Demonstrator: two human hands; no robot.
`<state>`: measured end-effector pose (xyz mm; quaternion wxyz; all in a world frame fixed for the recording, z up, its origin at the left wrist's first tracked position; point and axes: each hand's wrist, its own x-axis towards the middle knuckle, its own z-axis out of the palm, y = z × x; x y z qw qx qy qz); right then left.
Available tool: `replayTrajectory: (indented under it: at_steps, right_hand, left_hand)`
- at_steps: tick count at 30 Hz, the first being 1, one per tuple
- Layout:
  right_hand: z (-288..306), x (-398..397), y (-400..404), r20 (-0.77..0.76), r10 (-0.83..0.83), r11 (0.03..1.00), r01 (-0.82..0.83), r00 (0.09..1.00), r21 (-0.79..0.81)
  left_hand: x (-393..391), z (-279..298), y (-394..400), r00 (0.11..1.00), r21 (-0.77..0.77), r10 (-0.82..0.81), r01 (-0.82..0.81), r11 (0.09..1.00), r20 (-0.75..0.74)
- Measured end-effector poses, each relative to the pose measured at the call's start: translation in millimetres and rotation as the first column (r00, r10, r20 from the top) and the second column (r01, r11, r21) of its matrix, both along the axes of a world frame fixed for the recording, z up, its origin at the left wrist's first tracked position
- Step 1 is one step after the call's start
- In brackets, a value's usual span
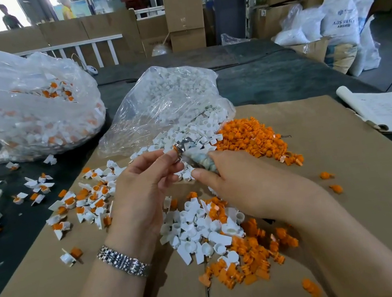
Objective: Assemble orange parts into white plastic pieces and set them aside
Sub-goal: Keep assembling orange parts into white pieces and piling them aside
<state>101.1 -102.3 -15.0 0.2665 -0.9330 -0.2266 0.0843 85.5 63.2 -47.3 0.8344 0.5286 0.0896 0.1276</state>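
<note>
Left hand [143, 179] pinches a small part, orange edge visible, at its fingertips; right hand [230, 181] grips a tape-wrapped tool [198, 159] with a metal tip pressed against that part. Both held above the cardboard sheet [346, 176] on the worktop. Loose white pieces [202, 233] and orange parts [251, 135] piled below; assembled pieces [83, 200] scattered left. Clear bag of white pieces [169, 96] behind.

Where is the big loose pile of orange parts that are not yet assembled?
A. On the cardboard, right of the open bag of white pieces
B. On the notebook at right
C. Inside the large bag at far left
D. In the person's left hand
A: the orange pile lies on the cardboard, just right of the open bag of white pieces.
</note>
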Motion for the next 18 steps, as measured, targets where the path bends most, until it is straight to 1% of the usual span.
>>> replayTrajectory:
  at_steps: [3,6,10,12,15,16,18]
  right_hand:
    - [-9.0,1.7,4.8,0.045,-0.011,1.000,0.010,0.999,0.020]
    - [-9.7,3.8,5.3,0.085,-0.041,0.999,0.041,0.996,0.003]
    - [-7.4,3.9,2.7,0.102,-0.045,0.998,0.050,0.994,-0.043]
    - [-3.5,2.2,1.1,0.030,-0.023,0.999,0.024,0.999,-0.025]
    - [5.1,2.0,-8.5,-0.123,-0.015,0.997,0.024,0.992,0.074]
    - [6.8,3.7,-14.1,-0.150,-0.027,0.994,0.043,0.988,0.102]
    - [8.2,9.0,-24.2,-0.148,-0.089,0.987,0.107,0.985,0.122]
  left_hand:
    - [0.3,-0.7,0.4,1.000,-0.014,0.016,-0.016,1.000,-0.008]
    - [-0.2,-1.9,0.1,1.000,-0.031,0.011,-0.012,0.999,-0.019]
    - [2.0,-4.6,0.4,0.999,0.027,0.014,-0.013,1.000,-0.033]
    - [3.1,-6.6,1.5,0.999,0.089,0.037,-0.033,0.995,-0.037]
    - [2.3,-8.1,4.5,0.998,0.186,0.069,-0.066,0.980,-0.011]
    - [1.9,-7.9,5.4,0.997,0.209,0.082,-0.080,0.975,0.000]
    - [0.7,-6.4,6.3,0.993,0.249,0.113,-0.115,0.962,0.023]
